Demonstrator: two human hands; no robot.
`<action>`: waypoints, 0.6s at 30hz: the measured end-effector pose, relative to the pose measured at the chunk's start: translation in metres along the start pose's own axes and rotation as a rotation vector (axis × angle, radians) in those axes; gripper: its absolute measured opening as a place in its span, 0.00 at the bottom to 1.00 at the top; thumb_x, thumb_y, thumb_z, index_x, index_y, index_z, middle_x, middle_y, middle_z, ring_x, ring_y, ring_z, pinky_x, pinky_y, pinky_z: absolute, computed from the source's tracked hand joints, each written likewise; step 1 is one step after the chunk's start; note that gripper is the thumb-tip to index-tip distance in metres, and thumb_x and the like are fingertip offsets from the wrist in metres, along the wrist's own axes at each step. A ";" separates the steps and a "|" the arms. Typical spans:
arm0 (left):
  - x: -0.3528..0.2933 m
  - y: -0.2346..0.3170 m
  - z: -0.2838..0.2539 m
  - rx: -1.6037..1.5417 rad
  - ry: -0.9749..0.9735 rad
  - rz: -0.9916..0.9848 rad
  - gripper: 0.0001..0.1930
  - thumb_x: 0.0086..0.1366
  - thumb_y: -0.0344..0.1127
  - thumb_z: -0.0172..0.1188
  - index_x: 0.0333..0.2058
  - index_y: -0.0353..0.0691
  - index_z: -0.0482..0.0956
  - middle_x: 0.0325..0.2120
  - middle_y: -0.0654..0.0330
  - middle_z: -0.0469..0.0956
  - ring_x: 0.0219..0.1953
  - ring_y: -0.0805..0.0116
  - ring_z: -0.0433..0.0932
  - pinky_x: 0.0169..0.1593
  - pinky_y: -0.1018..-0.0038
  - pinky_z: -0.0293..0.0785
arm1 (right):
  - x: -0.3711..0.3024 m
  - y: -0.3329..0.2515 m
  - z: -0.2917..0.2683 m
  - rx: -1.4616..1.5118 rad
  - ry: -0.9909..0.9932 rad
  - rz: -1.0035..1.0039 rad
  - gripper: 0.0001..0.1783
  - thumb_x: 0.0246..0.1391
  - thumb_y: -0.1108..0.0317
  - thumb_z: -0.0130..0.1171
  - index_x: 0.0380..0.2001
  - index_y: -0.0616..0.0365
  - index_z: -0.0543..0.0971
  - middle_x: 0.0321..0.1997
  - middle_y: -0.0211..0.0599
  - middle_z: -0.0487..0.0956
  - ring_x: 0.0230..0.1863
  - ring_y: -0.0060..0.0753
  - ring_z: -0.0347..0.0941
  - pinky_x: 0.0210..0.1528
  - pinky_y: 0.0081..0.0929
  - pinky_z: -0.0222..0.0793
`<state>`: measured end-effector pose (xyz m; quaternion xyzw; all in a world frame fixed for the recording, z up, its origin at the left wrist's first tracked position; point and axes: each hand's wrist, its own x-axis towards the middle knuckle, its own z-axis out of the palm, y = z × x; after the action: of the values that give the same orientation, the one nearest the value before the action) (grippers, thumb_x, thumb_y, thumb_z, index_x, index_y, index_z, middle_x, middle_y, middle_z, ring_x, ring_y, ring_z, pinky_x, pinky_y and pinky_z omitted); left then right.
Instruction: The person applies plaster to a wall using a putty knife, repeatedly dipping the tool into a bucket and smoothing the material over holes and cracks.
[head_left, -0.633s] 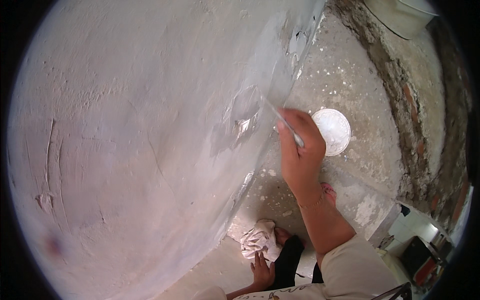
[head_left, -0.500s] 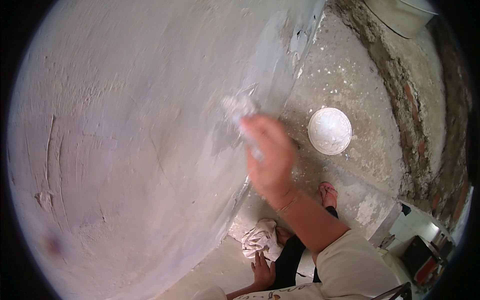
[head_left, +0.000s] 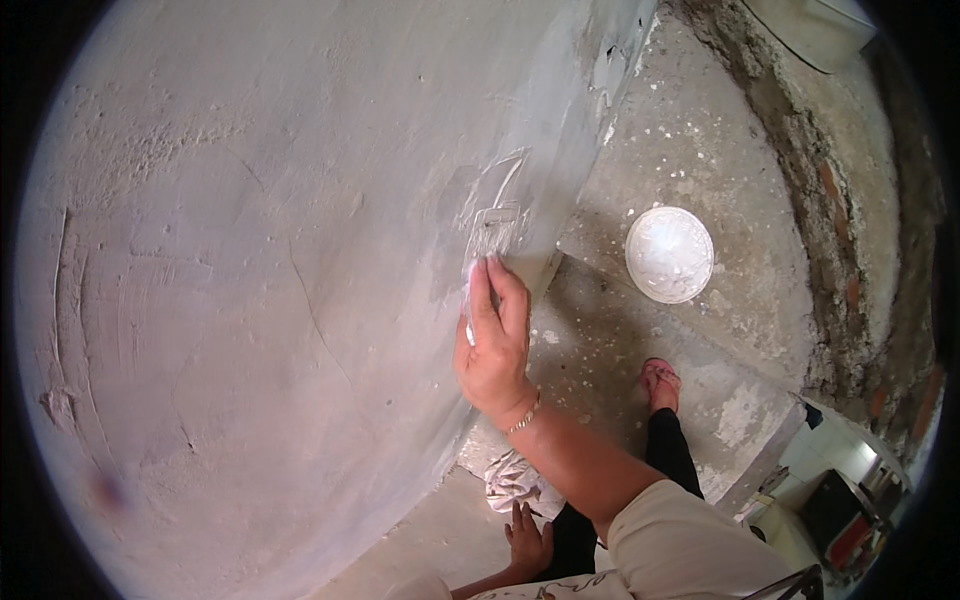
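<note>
My right hand (head_left: 497, 345) is closed around a putty knife (head_left: 494, 228) and holds it against the grey plastered wall (head_left: 330, 230). White filler coats its blade, and the handle is mostly hidden in my fingers. Around and above the blade, a darker damp patch shows ridges of fresh filler (head_left: 515, 175). Low in the view, my left hand (head_left: 528, 543) rests by my dark-clothed knee with its fingers apart, holding nothing. A round white bucket (head_left: 711, 262) with white filler in it stands on the floor, right of my right hand.
A crumpled pale cloth (head_left: 512, 482) lies by my leg at the wall's foot. My foot in a pink sandal (head_left: 660, 382) is on the speckled concrete floor (head_left: 735, 330). Rough exposed masonry (head_left: 835, 220) curves along the right, near a large pale container (head_left: 825, 30).
My right hand has moved left and down onto the wall with the putty knife, its blade now flat on the damp patch. My left hand has stayed in place.
</note>
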<state>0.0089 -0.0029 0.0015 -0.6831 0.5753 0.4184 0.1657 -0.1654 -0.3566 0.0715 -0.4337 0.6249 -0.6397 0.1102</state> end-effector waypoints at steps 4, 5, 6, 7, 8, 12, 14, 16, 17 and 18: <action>0.000 0.002 -0.002 -0.004 0.019 0.013 0.37 0.65 0.48 0.47 0.63 0.26 0.48 0.66 0.38 0.42 0.68 0.42 0.44 0.66 0.43 0.36 | -0.022 -0.005 -0.025 0.058 -0.170 0.050 0.25 0.49 0.86 0.51 0.54 0.70 0.71 0.55 0.54 0.69 0.56 0.50 0.66 0.58 0.37 0.64; 0.002 0.000 -0.001 0.013 0.005 0.009 0.37 0.65 0.48 0.48 0.63 0.27 0.49 0.66 0.38 0.42 0.69 0.42 0.43 0.66 0.42 0.37 | -0.034 -0.004 -0.033 0.102 -0.230 0.041 0.24 0.49 0.85 0.51 0.53 0.70 0.72 0.53 0.53 0.70 0.54 0.49 0.68 0.56 0.36 0.65; 0.005 -0.001 -0.001 0.031 -0.005 0.006 0.37 0.65 0.48 0.48 0.63 0.27 0.49 0.66 0.38 0.42 0.69 0.42 0.43 0.66 0.42 0.37 | -0.039 -0.001 -0.040 0.148 -0.290 0.030 0.23 0.49 0.85 0.51 0.52 0.69 0.73 0.51 0.51 0.72 0.52 0.49 0.70 0.55 0.35 0.66; 0.005 -0.001 -0.001 0.032 -0.006 0.005 0.37 0.65 0.48 0.48 0.63 0.27 0.49 0.66 0.38 0.42 0.69 0.42 0.43 0.66 0.42 0.37 | -0.037 0.004 -0.048 0.148 -0.290 0.032 0.23 0.49 0.85 0.51 0.52 0.69 0.73 0.51 0.51 0.72 0.52 0.49 0.70 0.55 0.35 0.66; 0.006 -0.001 -0.001 0.022 0.013 0.012 0.37 0.65 0.48 0.48 0.63 0.27 0.49 0.66 0.38 0.42 0.69 0.42 0.43 0.66 0.42 0.37 | -0.033 0.009 -0.060 0.175 -0.287 0.159 0.21 0.49 0.83 0.52 0.49 0.67 0.75 0.48 0.49 0.74 0.50 0.48 0.72 0.53 0.35 0.67; 0.003 -0.006 0.001 0.033 0.013 -0.002 0.37 0.65 0.48 0.48 0.63 0.28 0.49 0.66 0.38 0.43 0.69 0.42 0.44 0.66 0.42 0.38 | 0.020 0.020 -0.088 0.137 -0.077 0.380 0.15 0.53 0.80 0.53 0.44 0.64 0.78 0.42 0.46 0.78 0.44 0.43 0.76 0.49 0.32 0.69; 0.004 -0.002 -0.001 0.033 0.006 0.006 0.38 0.65 0.48 0.48 0.63 0.28 0.48 0.66 0.38 0.43 0.69 0.42 0.44 0.66 0.42 0.38 | 0.051 0.030 -0.084 0.135 -0.002 0.331 0.14 0.54 0.80 0.53 0.44 0.64 0.78 0.43 0.46 0.78 0.44 0.43 0.76 0.49 0.31 0.69; 0.005 -0.002 -0.003 0.034 -0.004 0.013 0.38 0.64 0.48 0.48 0.64 0.28 0.48 0.66 0.38 0.42 0.68 0.42 0.44 0.66 0.42 0.38 | 0.075 0.031 -0.069 0.179 0.150 0.211 0.16 0.50 0.82 0.53 0.44 0.64 0.78 0.43 0.46 0.77 0.46 0.45 0.75 0.50 0.33 0.69; 0.005 -0.002 -0.003 0.035 -0.005 0.005 0.38 0.64 0.48 0.48 0.63 0.28 0.48 0.66 0.38 0.42 0.68 0.42 0.44 0.66 0.42 0.38 | 0.078 0.031 -0.065 0.182 0.151 0.212 0.16 0.50 0.82 0.53 0.44 0.64 0.78 0.43 0.46 0.77 0.46 0.45 0.75 0.50 0.33 0.69; 0.005 -0.002 -0.002 0.031 -0.009 -0.004 0.38 0.64 0.48 0.48 0.63 0.28 0.49 0.66 0.38 0.42 0.68 0.42 0.44 0.66 0.42 0.38 | 0.080 0.033 -0.059 0.137 0.082 0.074 0.18 0.47 0.83 0.53 0.44 0.64 0.78 0.43 0.46 0.77 0.47 0.46 0.74 0.51 0.34 0.69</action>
<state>0.0111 -0.0070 -0.0017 -0.6796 0.5797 0.4121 0.1797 -0.2671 -0.3762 0.0844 -0.3754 0.5992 -0.6936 0.1374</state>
